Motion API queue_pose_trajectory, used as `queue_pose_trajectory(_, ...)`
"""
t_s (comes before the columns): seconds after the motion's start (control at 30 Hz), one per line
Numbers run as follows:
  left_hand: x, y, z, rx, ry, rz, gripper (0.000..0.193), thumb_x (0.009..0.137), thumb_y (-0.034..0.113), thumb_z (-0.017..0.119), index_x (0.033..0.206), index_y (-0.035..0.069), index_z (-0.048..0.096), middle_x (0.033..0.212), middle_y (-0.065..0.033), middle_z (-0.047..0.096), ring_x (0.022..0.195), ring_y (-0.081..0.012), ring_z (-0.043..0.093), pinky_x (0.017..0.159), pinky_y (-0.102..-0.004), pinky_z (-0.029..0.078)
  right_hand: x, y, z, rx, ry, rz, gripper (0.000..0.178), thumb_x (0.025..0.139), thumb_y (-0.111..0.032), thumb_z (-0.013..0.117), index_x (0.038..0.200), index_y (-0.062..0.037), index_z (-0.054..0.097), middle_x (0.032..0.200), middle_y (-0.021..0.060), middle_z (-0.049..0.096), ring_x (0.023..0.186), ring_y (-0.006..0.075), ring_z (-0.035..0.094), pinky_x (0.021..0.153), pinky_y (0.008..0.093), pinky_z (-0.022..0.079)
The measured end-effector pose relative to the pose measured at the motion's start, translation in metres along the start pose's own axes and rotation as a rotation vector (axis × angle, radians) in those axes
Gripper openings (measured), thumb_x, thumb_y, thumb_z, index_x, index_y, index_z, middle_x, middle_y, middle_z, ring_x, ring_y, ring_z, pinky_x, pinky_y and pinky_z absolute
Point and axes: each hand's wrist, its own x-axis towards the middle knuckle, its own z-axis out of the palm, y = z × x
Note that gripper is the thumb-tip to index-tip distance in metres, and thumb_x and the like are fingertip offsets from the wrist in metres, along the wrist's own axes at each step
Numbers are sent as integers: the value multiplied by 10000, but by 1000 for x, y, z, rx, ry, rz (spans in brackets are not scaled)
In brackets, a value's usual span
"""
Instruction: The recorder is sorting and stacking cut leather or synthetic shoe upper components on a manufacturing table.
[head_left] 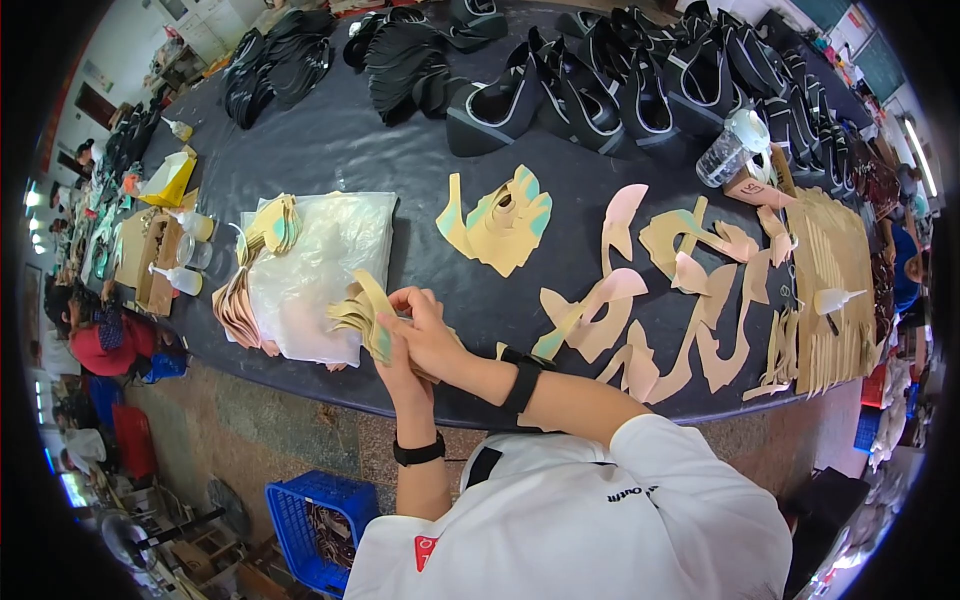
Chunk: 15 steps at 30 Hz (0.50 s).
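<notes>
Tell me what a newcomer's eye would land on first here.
Probably the two hands at the table's near edge: the left hand and right hand together grip a fanned stack of tan cut pieces, beside a clear plastic sheet. More tan and pink cut pieces lie scattered to the right on the dark table, and black shoe uppers line the far side.

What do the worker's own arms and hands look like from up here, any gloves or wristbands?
No gloves: both hands are bare. The left hand has a black band on its wrist. The right hand has a wider black strap at the wrist. A white short sleeve covers the right upper arm; forearms are uncovered.
</notes>
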Motion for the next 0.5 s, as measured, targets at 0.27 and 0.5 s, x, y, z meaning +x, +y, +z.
queue_pose_trajectory(0.27, 0, 24, -18, -106, -226, 73, 428, 882, 233, 470, 1230, -4, 394, 774, -49, 490, 720, -156, 526, 711, -312, 442, 87, 102, -70, -613, 280, 115, 468, 738, -260, 696, 1124, -69, 512, 1067, 119, 541, 1054, 315, 455, 911, 412, 335)
queue_pose_trajectory(0.5, -3, 22, -15, -47, -233, -40, 494, 849, 198, 514, 1266, -31, 383, 744, -42, 511, 618, -118, 481, 591, -261, 418, 94, 103, -94, -746, -165, 329, 365, 709, -265, 740, 928, -12, 593, 851, 123, 640, 973, 273, 544, 907, 419, 349)
